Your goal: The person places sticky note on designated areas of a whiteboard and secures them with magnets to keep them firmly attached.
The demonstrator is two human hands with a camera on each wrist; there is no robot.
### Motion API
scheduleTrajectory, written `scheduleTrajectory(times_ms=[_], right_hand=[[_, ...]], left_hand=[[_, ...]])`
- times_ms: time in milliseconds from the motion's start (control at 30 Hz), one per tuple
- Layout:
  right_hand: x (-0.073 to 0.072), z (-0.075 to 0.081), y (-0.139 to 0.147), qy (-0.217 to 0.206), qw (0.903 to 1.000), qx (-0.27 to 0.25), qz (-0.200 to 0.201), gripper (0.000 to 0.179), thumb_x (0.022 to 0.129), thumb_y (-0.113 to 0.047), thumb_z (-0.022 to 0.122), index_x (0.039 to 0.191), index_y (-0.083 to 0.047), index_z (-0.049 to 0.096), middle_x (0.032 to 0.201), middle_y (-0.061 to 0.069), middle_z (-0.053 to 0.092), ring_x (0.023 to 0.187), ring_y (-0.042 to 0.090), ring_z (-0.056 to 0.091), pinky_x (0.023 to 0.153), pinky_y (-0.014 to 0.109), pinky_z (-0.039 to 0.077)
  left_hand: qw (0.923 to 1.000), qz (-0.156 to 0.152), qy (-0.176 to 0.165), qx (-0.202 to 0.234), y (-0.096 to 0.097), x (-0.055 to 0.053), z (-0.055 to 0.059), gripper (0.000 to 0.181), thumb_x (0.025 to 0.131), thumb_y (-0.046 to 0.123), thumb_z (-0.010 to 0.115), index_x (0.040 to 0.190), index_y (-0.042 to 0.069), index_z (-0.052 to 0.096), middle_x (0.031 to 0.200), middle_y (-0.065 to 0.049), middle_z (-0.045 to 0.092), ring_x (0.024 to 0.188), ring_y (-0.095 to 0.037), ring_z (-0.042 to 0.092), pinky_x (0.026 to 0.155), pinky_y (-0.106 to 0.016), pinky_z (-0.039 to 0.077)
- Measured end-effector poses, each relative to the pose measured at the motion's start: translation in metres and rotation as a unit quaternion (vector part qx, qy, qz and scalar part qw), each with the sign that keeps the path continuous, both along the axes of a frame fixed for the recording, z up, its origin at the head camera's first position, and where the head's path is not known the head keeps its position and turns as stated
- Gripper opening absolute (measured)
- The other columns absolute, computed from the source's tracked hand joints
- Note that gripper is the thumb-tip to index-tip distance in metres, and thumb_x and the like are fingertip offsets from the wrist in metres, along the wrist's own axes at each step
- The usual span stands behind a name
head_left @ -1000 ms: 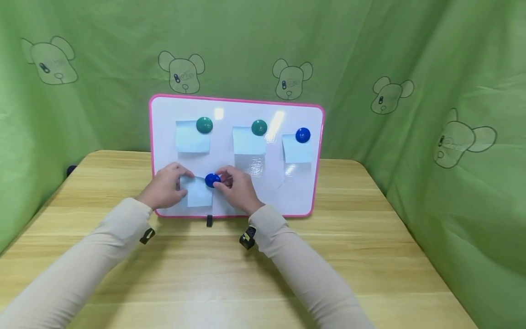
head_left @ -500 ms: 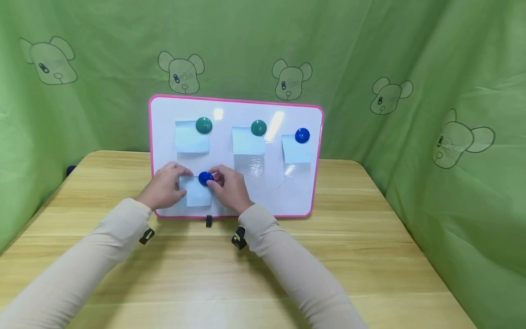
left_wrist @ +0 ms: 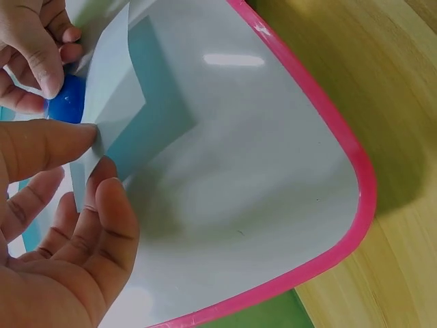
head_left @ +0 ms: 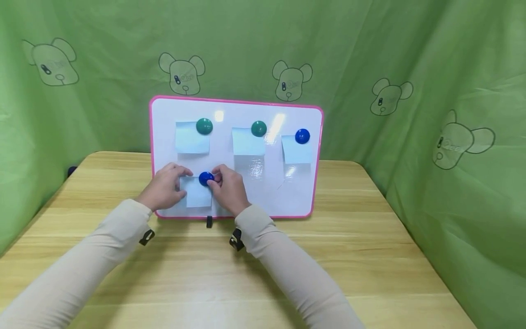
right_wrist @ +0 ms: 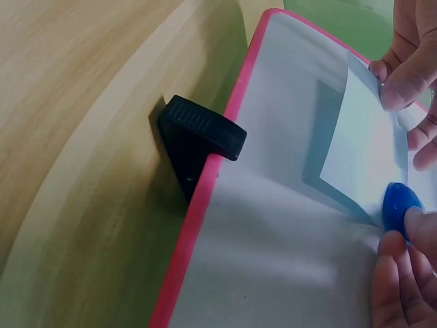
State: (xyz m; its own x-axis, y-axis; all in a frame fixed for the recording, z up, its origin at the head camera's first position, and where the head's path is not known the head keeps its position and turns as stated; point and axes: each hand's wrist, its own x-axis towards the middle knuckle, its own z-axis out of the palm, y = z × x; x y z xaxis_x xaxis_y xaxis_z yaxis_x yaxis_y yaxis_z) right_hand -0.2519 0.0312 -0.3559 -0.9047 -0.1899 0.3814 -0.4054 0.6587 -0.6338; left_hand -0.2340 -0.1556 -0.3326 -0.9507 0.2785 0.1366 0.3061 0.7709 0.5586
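Observation:
A whiteboard (head_left: 271, 196) with a pink rim stands upright on the table. Low on its left side hangs a pale blue sticky note (head_left: 198, 195). My left hand (head_left: 161, 188) pinches the note's upper left corner between thumb and fingers; in the left wrist view the note (left_wrist: 113, 75) bends away from the board. With thumb and fingertips, my right hand (head_left: 231, 189) grips a round blue magnet (head_left: 205, 178) over the note's upper right corner. The right wrist view shows that magnet (right_wrist: 399, 205) at the note's edge.
Above, two more notes hang under green magnets (head_left: 204, 126), (head_left: 259, 129), and another note (head_left: 297, 153) under a blue magnet (head_left: 302, 136). A black clip foot (right_wrist: 194, 137) holds the board's lower edge. Green curtains (head_left: 452, 205) enclose the wooden table (head_left: 197, 283).
My right hand has moved slightly left with the blue magnet, from beside the note's upper right corner to over it. My left hand has stayed at the note.

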Motion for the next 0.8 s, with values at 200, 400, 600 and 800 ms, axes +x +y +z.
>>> scheduleTrajectory(times_ms=[200, 400, 600, 800], right_hand=[[0.0, -0.002, -0.002, -0.003, 0.9997, 0.004, -0.025, 0.019, 0.09, -0.016, 0.07, 0.105, -0.007, 0.063, 0.079, -0.002, 0.057, 0.072, 0.014, 0.054, 0.064, 0.02, 0.047], [0.001, -0.002, 0.004, -0.006, 1.0, -0.005, 0.001, 0.017, 0.091, -0.015, 0.068, 0.105, -0.006, 0.062, 0.08, -0.002, 0.058, 0.072, 0.013, 0.055, 0.064, 0.019, 0.049], [0.007, 0.001, 0.018, 0.0, 0.9983, 0.05, 0.031, 0.018, 0.092, -0.019, 0.066, 0.105, -0.007, 0.063, 0.082, -0.002, 0.059, 0.074, 0.012, 0.054, 0.066, 0.019, 0.049], [0.021, 0.002, 0.041, 0.015, 0.9944, 0.096, 0.041, 0.016, 0.092, -0.021, 0.067, 0.102, -0.009, 0.064, 0.086, -0.002, 0.061, 0.076, 0.011, 0.056, 0.068, 0.019, 0.05]], left_hand=[[1.0, 0.0, -0.006, 0.003, -0.001, 0.0, -0.001, 0.042, 0.084, -0.003, 0.067, 0.125, 0.001, 0.057, 0.113, -0.014, 0.05, 0.087, -0.026, 0.052, 0.073, -0.036, 0.052], [1.0, 0.005, -0.001, 0.003, 0.001, 0.002, -0.001, 0.042, 0.084, 0.002, 0.069, 0.125, 0.002, 0.057, 0.11, -0.014, 0.049, 0.085, -0.025, 0.051, 0.07, -0.035, 0.052], [0.9995, 0.029, -0.005, 0.015, 0.005, 0.016, 0.001, 0.045, 0.087, 0.01, 0.069, 0.129, 0.004, 0.053, 0.126, -0.021, 0.042, 0.101, -0.034, 0.05, 0.084, -0.048, 0.053], [0.9959, 0.052, 0.067, 0.03, 0.009, 0.04, 0.0, 0.041, 0.088, 0.012, 0.068, 0.126, 0.002, 0.055, 0.128, -0.024, 0.043, 0.111, -0.04, 0.047, 0.094, -0.057, 0.045]])
